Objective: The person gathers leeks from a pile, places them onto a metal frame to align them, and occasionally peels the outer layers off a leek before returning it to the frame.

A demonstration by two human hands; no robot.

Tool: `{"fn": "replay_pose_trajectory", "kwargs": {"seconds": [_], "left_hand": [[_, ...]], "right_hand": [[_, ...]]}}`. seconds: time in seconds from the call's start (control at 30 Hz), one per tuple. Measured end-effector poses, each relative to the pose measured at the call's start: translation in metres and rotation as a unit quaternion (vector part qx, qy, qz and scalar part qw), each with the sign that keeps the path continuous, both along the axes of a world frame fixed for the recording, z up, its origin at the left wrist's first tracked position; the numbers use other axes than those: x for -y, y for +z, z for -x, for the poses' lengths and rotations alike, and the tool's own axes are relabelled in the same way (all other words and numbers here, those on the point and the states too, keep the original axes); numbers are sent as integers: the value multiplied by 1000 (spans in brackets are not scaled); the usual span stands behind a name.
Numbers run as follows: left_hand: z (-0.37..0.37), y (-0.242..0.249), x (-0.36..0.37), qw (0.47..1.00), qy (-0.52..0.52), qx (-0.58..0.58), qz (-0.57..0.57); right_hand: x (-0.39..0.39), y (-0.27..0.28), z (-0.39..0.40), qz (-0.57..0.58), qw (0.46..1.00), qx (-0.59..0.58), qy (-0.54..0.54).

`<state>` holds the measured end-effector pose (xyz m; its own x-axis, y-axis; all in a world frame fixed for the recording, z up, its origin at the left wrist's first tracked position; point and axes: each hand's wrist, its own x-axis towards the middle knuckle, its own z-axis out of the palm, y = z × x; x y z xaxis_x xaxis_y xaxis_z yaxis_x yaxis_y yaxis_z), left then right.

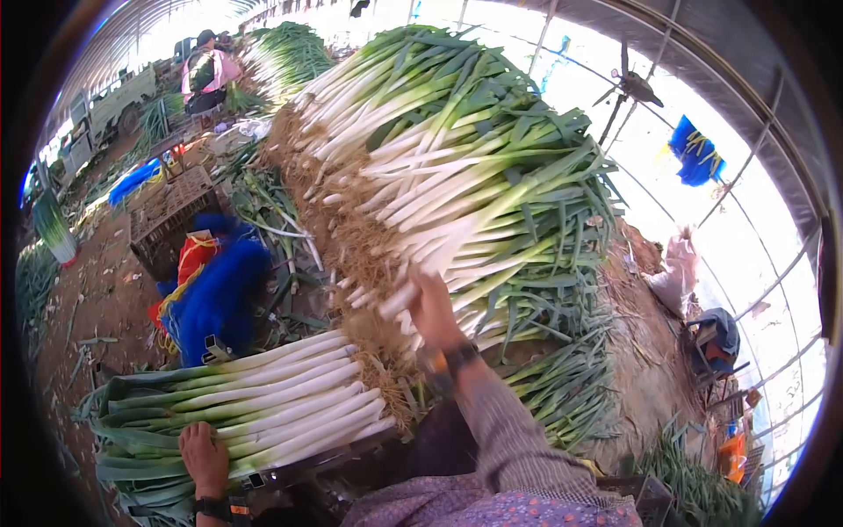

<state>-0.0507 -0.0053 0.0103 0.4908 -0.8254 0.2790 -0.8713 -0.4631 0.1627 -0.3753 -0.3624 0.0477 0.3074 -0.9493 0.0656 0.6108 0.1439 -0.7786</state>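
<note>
A layer of long leeks (290,395) lies side by side in front of me, white root ends to the right and green tops to the left. My left hand (204,458) rests on the near edge of this layer, fingers lying over the stalks where green meets white. Above the right end of the layer, my right hand (433,312) has its fingers wrapped round the white shaft of a leek (399,300), slightly blurred. Behind it rises a big heap of leeks (492,167), with brown roots (351,220) facing left and green leaves to the right.
Blue netting (219,299) and a red piece (195,255) lie left, beside a brown crate (171,215). A person in a pink vest (209,72) is at the back left. A pale sack (680,272) and a stool (716,342) stand right.
</note>
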Motion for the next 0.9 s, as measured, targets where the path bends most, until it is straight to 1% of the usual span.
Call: {"fn": "replay_pose_trajectory", "kwargs": {"seconds": [0.03, 0.07, 0.13, 0.17, 0.2, 0.23, 0.27, 0.3, 0.33, 0.37, 0.43, 0.47, 0.5, 0.53, 0.6, 0.67, 0.7, 0.73, 0.77, 0.8, 0.87, 0.9], "left_hand": [[-2, -4, -2, 1000, -2, 3, 0], [-2, -7, -4, 1000, -4, 7, -1], [2, -5, -4, 999, -15, 29, 18], [5, -2, -6, 999, -13, 40, 23], [6, -1, -7, 996, -39, 58, 51], [5, -1, -10, 993, -55, 77, 74], [9, 4, -13, 995, -48, 59, 67], [7, -3, -16, 991, -58, 86, 84], [7, -4, -19, 992, -40, 105, 58], [6, -5, -25, 996, -37, 77, 26], [2, -13, -34, 996, -50, 52, 44], [2, -13, -40, 995, -68, 48, 62], [4, -10, -45, 994, -75, 37, 71], [6, -7, -48, 993, -84, 26, 83], [9, -5, -52, 989, -100, 9, 111], [8, -7, -53, 984, -115, -1, 139], [6, -10, -56, 980, -125, -1, 155], [8, -7, -57, 978, -128, -9, 162], [10, -2, -59, 977, -131, -18, 169], [11, 0, -61, 975, -135, -27, 176], [10, -3, -62, 970, -142, -37, 194], [9, -5, -62, 968, -147, -39, 200]], "right_hand": [[-23, -7, 21, -24, 1000, -1, -7], [-53, 19, 36, -122, 990, 14, -73], [-44, -15, 80, -104, 969, -32, -220], [-36, -22, 99, -75, 958, -91, -263], [-23, -24, 113, -46, 943, -150, -295], [-15, -28, 125, 11, 948, -165, -270], [-10, -31, 137, 76, 956, -160, -232], [-17, -11, 133, 110, 951, -165, -237], [5, -8, 138, 151, 966, -68, -197], [0, 24, 129, 82, 983, 0, -165], [-16, 80, 98, 88, 985, 111, -101], [-41, 106, 75, 159, 981, 95, -55], [-62, 135, 44, 108, 981, 136, -87], [-75, 147, 21, 113, 979, 154, -64], [-120, 164, -23, 132, 983, 125, 23], [-161, 162, -72, 177, 982, 58, 14], [-184, 146, -101, 229, 971, -20, 60], [-199, 128, -119, 280, 950, -97, 98], [-208, 119, -129, 301, 927, -168, 147], [-208, 100, -137, 343, 869, -306, 182], [-207, 44, -154, 538, 775, -277, 182], [-197, 2, -157, 597, 672, -391, 198]]}}
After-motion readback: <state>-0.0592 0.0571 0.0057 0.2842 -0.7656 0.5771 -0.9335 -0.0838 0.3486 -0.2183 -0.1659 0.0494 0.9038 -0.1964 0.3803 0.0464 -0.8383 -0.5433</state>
